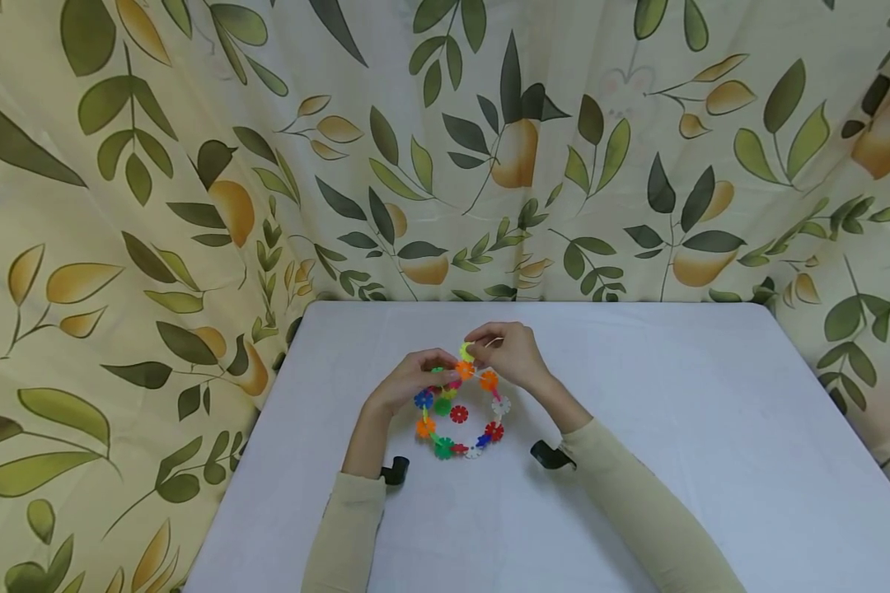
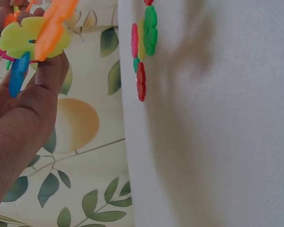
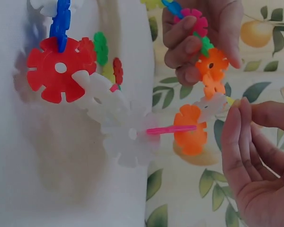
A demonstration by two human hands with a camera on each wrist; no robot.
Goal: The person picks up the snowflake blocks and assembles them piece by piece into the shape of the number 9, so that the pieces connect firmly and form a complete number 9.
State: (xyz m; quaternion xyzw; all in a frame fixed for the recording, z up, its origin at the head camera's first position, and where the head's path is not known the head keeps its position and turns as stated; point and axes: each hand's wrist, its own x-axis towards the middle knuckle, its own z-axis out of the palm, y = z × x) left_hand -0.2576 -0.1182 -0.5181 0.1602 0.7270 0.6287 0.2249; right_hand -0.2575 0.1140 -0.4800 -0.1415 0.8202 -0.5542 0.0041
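Observation:
A ring of interlocking flower-shaped plastic discs (image 1: 443, 448) in many colours stands between the hands. My left hand (image 1: 413, 379) grips its upper left part, fingers curled around discs; a light yellow disc (image 2: 19, 38), a blue disc (image 2: 18, 75) and an orange disc (image 2: 54, 28) show there. At the top, my right hand (image 1: 515, 354) pinches a yellow disc (image 1: 466, 352) between thumb and fingertips, mostly hidden in the right wrist view. Beside those fingertips are a white disc (image 3: 210, 108) and an orange disc (image 3: 191, 130); a pink disc (image 3: 171, 129) links the latter to a white disc (image 3: 131, 135).
Inside the ring's outline, a red disc (image 1: 458, 414) and a green disc (image 1: 442, 406) show in the head view. The white table (image 1: 675, 412) lies beneath, with a leaf-and-fruit patterned curtain (image 1: 593, 165) behind. Black wrist cameras (image 1: 551, 455) hang at both sleeves.

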